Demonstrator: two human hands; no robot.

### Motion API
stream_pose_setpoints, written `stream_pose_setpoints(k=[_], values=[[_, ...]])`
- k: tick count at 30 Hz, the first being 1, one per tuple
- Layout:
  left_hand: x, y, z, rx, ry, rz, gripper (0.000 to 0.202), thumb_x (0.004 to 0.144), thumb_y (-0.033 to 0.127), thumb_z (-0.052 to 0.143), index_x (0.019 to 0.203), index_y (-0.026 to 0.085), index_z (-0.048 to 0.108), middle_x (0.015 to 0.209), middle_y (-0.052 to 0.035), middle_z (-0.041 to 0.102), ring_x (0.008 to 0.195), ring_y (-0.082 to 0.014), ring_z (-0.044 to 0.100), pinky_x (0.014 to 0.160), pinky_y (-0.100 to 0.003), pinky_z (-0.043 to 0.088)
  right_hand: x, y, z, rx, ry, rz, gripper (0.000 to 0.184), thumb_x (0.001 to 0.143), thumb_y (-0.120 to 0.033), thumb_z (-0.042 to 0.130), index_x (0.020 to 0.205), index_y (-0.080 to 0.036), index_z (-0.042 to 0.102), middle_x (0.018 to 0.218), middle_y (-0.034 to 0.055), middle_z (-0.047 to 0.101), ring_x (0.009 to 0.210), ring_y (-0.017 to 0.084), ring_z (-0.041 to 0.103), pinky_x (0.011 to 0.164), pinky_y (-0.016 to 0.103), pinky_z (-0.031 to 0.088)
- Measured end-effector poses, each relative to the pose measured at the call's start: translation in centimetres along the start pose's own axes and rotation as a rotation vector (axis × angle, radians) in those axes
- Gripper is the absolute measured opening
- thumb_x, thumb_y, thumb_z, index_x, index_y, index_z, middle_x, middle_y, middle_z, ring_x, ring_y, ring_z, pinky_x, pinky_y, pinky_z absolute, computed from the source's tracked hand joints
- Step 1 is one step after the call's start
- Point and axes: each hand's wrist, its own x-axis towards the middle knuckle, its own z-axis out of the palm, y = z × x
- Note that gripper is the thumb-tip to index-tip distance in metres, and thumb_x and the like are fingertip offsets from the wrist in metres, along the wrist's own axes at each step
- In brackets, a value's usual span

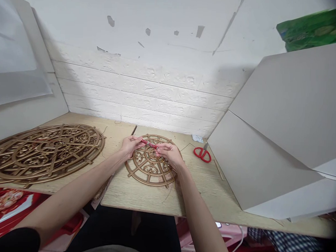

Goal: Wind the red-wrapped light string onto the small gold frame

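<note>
Head view: left hand and right hand, fingers pinching a slim, shiny red rod over a round gold openwork disc; slack grip could drop it, loose golden strand could snag.

Bright light washes the white wall, soft shadows at both sides, right-hand picture corners dark.

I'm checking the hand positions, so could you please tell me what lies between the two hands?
In the head view, a slim red item spans the gap between the left hand and right hand, over the round gold lattice.
</note>
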Motion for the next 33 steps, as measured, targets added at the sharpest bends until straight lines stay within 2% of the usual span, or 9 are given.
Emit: stream_pose_setpoints(k=[4, 8, 18, 27, 33], values=[[-0.36, 0.27, 0.25, 0.028, 0.006, 0.034, 0.025, 0.065, 0.007, 0.071, 0.056, 0.011, 0.048, 0.058, -0.0058, 0.064, 0.048, -0.0127, 0.063, 0.054, -0.022, 0.054, -0.12, -0.09, 0.08, -0.015, 0.017, 0.013, 0.033, 0.052, -0.022, 0.080, 0.081, -0.013, 0.070, 0.074, 0.0053, 0.071, 0.061, 0.012, 0.065, 0.067, 0.026, 0.054], [-0.77, 0.62, 0.58, -0.004, 0.024, 0.084, 0.024, 0.064, 0.007, 0.071, 0.057, 0.011, 0.049, 0.059, -0.0040, 0.064, 0.049, -0.0115, 0.063, 0.055, -0.021, 0.055, -0.19, -0.24, 0.06, -0.020, 0.024, -0.005, 0.031, 0.054, -0.023, 0.080, 0.081, -0.013, 0.069, 0.072, 0.0057, 0.071, 0.062, 0.013, 0.066, 0.068, 0.027, 0.055], [-0.74, 0.85, 0.71, -0.077, 0.023, -0.022, 0.023, 0.075, 0.002, 0.061, 0.057, 0.011, 0.048, 0.060, -0.0051, 0.063, 0.054, -0.0100, 0.064, 0.064, -0.021, 0.056, -0.17, -0.43, 0.22, 0.044, 0.036, -0.046, 0.033, 0.056, -0.026, 0.081, 0.082, -0.012, 0.066, 0.077, 0.0087, 0.072, 0.067, 0.016, 0.068, 0.071, 0.030, 0.057], [-0.17, 0.84, 0.47, -0.130, 0.096, -0.014, 0.024, 0.076, 0.001, 0.059, 0.058, 0.011, 0.047, 0.061, -0.0053, 0.063, 0.056, -0.0105, 0.064, 0.074, -0.029, 0.058, -0.13, -0.62, -0.03, 0.038, 0.137, -0.033, 0.027, 0.052, -0.025, 0.083, 0.072, -0.015, 0.069, 0.074, 0.0074, 0.071, 0.067, 0.016, 0.066, 0.070, 0.031, 0.057], [0.09, 0.76, 0.16, -0.132, 0.100, 0.003, 0.024, 0.078, 0.002, 0.059, 0.059, 0.011, 0.047, 0.061, -0.0047, 0.062, 0.056, -0.0103, 0.064, 0.075, -0.029, 0.058, -0.06, -0.51, -0.30, -0.019, 0.085, -0.055, 0.031, 0.050, -0.021, 0.081, 0.078, -0.014, 0.070, 0.081, 0.0081, 0.072, 0.071, 0.016, 0.066, 0.074, 0.032, 0.054]])
